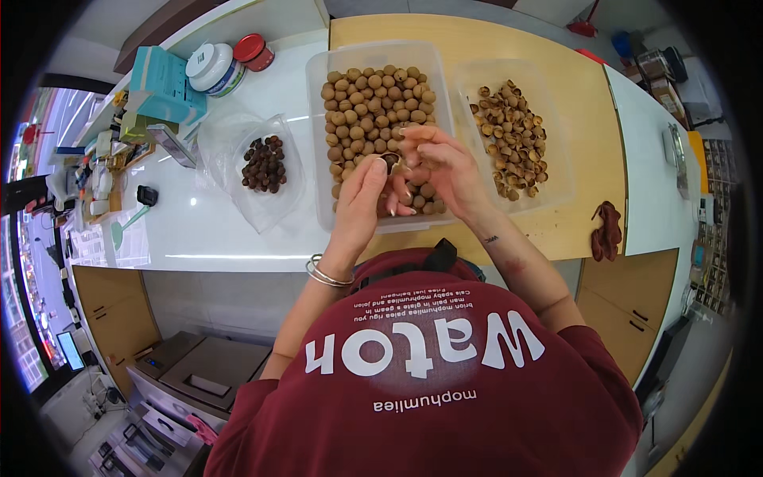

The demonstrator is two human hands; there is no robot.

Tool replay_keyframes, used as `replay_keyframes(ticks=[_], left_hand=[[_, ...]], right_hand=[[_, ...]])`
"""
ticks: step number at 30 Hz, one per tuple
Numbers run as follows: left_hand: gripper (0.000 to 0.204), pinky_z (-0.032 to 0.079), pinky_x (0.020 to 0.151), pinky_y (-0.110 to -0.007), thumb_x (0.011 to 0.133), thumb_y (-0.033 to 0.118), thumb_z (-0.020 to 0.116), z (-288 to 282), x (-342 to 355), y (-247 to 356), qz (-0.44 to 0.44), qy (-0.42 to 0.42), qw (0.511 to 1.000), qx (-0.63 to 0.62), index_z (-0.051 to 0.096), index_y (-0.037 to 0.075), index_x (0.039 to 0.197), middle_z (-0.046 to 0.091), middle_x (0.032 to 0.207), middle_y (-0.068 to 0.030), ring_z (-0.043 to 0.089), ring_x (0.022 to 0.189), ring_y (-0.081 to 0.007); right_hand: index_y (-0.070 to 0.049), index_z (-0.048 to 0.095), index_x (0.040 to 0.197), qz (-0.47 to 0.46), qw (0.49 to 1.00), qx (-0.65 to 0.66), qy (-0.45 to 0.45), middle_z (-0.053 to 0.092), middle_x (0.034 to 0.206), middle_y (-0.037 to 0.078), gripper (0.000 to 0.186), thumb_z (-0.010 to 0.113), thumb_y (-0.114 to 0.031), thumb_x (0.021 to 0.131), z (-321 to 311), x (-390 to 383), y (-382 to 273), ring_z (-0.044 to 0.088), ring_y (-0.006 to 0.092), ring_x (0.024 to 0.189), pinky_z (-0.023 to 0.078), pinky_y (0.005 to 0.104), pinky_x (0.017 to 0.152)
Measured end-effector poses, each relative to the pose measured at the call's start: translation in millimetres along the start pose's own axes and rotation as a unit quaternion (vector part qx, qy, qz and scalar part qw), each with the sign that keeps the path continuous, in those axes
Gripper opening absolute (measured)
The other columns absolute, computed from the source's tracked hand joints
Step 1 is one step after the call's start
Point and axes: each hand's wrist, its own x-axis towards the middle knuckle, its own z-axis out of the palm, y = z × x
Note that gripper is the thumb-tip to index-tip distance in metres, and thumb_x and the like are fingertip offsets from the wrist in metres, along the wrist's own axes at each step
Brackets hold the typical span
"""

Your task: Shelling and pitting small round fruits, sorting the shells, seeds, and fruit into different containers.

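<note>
My left hand (pixel 367 195) is closed on a partly opened dried longan (pixel 390 159), its dark inside showing between thumb and fingers. Close beside it is my right hand (pixel 447 171), its curved fingers apart at the longan; part of its grip is blurred. Both hands are over a clear plastic tub (pixel 316 119) full of round, tan-brown dried longans (pixel 373 107). To the right, a second clear tub (pixel 563 159) contains broken, empty longan shells (pixel 513 139). On the left, dark peeled longan flesh (pixel 264 164) lies in a clear plastic bag (pixel 226 171).
At the back left stand a turquoise box (pixel 165 83), a white jar (pixel 213 70) and a red-lidded tub (pixel 253 52). A phone (pixel 171 145) leans near the bag. A dark red crumpled item (pixel 606 232) lies near the wooden table's right front edge.
</note>
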Motion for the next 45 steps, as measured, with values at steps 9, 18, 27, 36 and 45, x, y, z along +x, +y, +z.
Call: replay_keyframes(ticks=[9,18,27,36,45], left_hand=[[0.028,0.035,0.047,-0.017,0.095,0.028,0.032,13.2,0.7,-12.2,0.097,0.162,0.967,0.172,0.048,0.004,0.096,0.049,0.07,0.0017,0.043,0.056,-0.0027],[0.031,0.027,0.041,-0.018,0.095,0.033,0.031,13.8,10.8,-18.7,0.074,0.221,0.973,-0.001,0.051,0.01,0.087,0.044,0.06,0.0042,0.036,0.048,-0.0035],[0.029,0.039,0.043,-0.021,0.093,0.031,0.038,-12.5,16.2,-18.0,-0.002,0.051,0.987,-0.15,0.05,0.005,0.098,0.048,0.062,-0.0013,0.042,0.048,-0.0083],[0.015,0.054,0.055,-0.022,0.089,0.016,0.049,-20.4,14.1,-10.5,-0.027,0.051,0.993,-0.098,0.053,0.003,0.095,0.055,0.072,-0.0026,0.053,0.058,-0.0074],[0.014,0.054,0.063,-0.024,0.09,0.009,0.044,-5.8,12.5,-8.6,-0.051,0.133,0.983,-0.116,0.052,0.0,0.096,0.059,0.084,-0.0066,0.06,0.073,-0.0122]], right_hand=[[-0.002,0.06,0.101,-0.241,0.896,-0.372,-0.037,0.059,0.075,0.01,0.025,0.057,-0.02,0.083,10.8,-10.5,27.2,0.055,0.0108,0.06,0.044,0.0244,0.053],[0.0,0.06,0.099,-0.252,0.906,-0.336,-0.041,0.057,0.069,0.007,0.022,0.048,-0.016,0.088,13.5,-1.3,35.8,0.05,0.0094,0.05,0.04,0.0227,0.047],[0.002,0.058,0.1,-0.218,0.92,-0.303,-0.116,0.056,0.06,0.003,0.022,0.048,-0.013,0.088,4.3,4.5,17.8,0.053,0.0081,0.051,0.042,0.0203,0.05],[-0.004,0.06,0.099,-0.182,0.86,-0.434,-0.198,0.06,0.074,0.004,0.02,0.056,-0.013,0.082,-12.9,4.1,-6.2,0.053,0.0096,0.062,0.042,0.0232,0.056],[-0.009,0.06,0.099,-0.251,0.79,-0.534,-0.166,0.054,0.073,0.007,0.023,0.061,-0.011,0.076,-9.8,-6.7,-1.4,0.051,0.0169,0.061,0.042,0.0278,0.054]])
